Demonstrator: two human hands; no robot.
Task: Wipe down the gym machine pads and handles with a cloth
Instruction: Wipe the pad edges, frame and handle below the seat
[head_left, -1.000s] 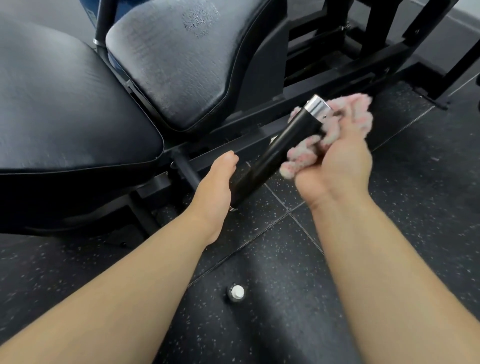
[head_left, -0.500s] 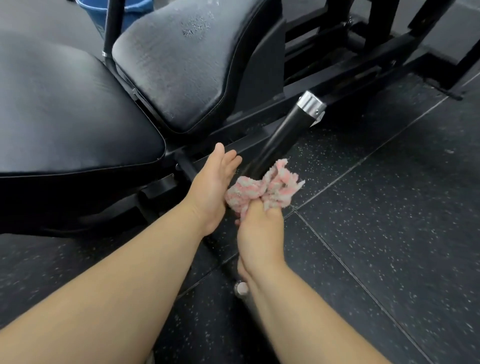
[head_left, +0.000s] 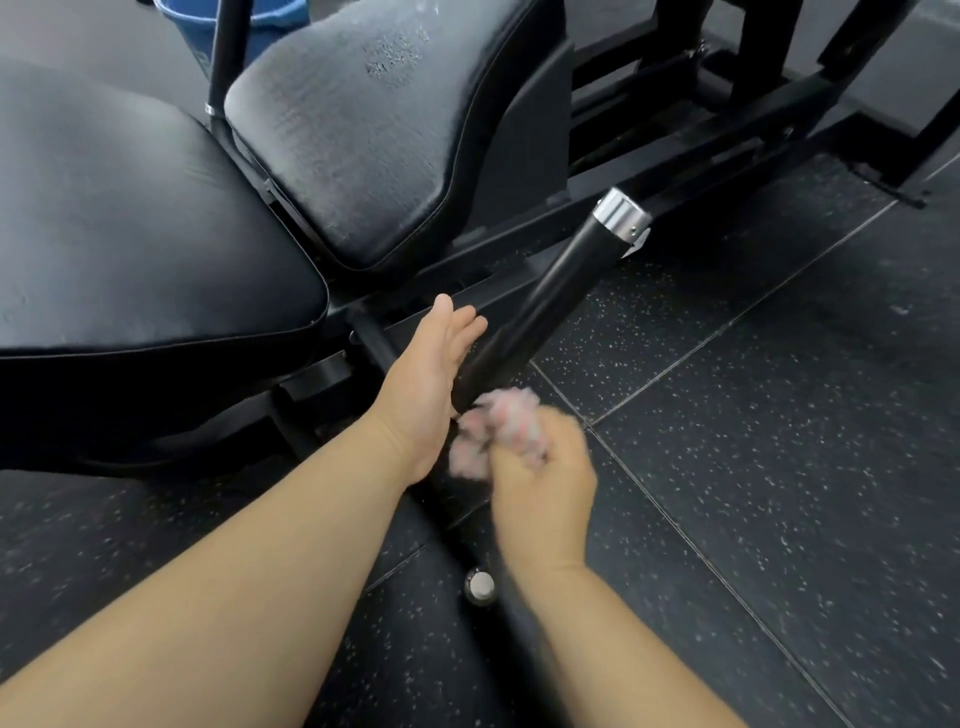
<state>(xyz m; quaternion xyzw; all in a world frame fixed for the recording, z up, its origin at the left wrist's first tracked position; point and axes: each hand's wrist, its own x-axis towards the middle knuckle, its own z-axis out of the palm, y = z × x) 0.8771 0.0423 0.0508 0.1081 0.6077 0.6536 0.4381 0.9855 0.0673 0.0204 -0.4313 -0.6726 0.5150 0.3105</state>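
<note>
A black handle bar (head_left: 550, 301) with a silver end cap (head_left: 621, 215) slants up from the machine's base. My right hand (head_left: 540, 493) grips a pink and white cloth (head_left: 493, 431), bunched against the bar's lower end; hand and cloth are blurred by motion. My left hand (head_left: 431, 374) has its fingers straight and lies flat against the left side of the bar, just above the cloth. Two black pads belong to the machine: a smooth one (head_left: 130, 234) at the left and a dull, streaked one (head_left: 363, 130) behind the bar.
The black steel frame (head_left: 701, 150) runs across the back right. A blue bucket (head_left: 270, 26) stands behind the pads at the top. A small silver-capped knob (head_left: 480, 584) sits low by my right wrist. Speckled rubber floor tiles (head_left: 779, 415) spread to the right.
My right hand has slid the cloth down the bar from the silver cap to its lower end. My left hand has stayed against the bar, fingers now spread a little.
</note>
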